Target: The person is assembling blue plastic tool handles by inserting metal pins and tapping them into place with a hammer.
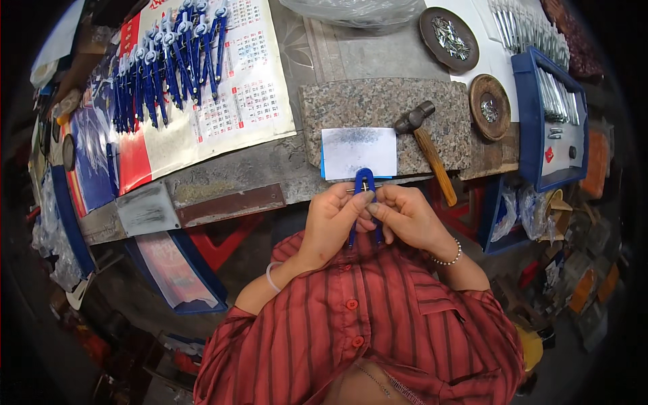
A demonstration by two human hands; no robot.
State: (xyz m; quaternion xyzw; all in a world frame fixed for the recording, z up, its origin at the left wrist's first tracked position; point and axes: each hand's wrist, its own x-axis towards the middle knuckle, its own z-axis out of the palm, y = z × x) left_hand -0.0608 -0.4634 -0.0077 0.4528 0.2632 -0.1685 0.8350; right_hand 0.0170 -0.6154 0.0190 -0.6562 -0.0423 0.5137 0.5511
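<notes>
Between my two hands is a blue two-legged tool (364, 175), shaped like a compass, its rounded top pointing away from me and its legs pointing toward my body. My left hand (332, 219) pinches its left side, thumb and fingers near the small metal crosspiece. The fingers of my right hand (412, 217) close on the right side at the same height. Just beyond the tool's top lies a white paper pad (361, 152) with dark smudges, on a speckled stone slab (391, 101). A hammer (432, 152) with a wooden handle rests on the slab's right part.
Many similar blue tools (169, 61) lie piled on a printed calendar sheet (250, 101) at far left. Two round dishes, one large (426, 47) and one small (479, 125), hold little metal parts. A blue tray (530, 148) with silver pieces stands at right; a plastic bag (364, 10) lies behind.
</notes>
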